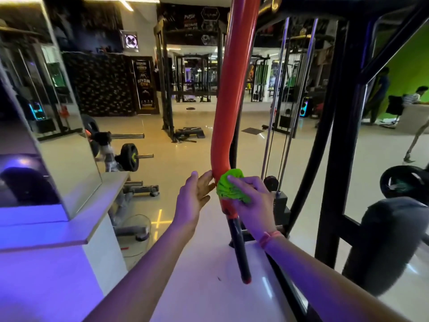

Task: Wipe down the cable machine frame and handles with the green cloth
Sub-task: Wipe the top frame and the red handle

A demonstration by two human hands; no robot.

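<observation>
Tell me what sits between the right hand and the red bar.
The bunched green cloth: the right hand presses it against the red bar near its bend, in the head view.

Mixed lighting here, we see purple-blue cast over white counter [97, 219] bottom left and both forearms. Warm yellowish tone on glossy floor [190, 126], with streaky reflections and bright yellow cross of light near counter base. Ceiling strip lights [120, 0] blown out at top. Green wall [408, 59] far right glows strongly. Heavy wide-angle bend: black frame post [334, 159] curves at right edge. We find overall softness, background gear smeary, mirror [46, 94] at left dim and murky.
</observation>
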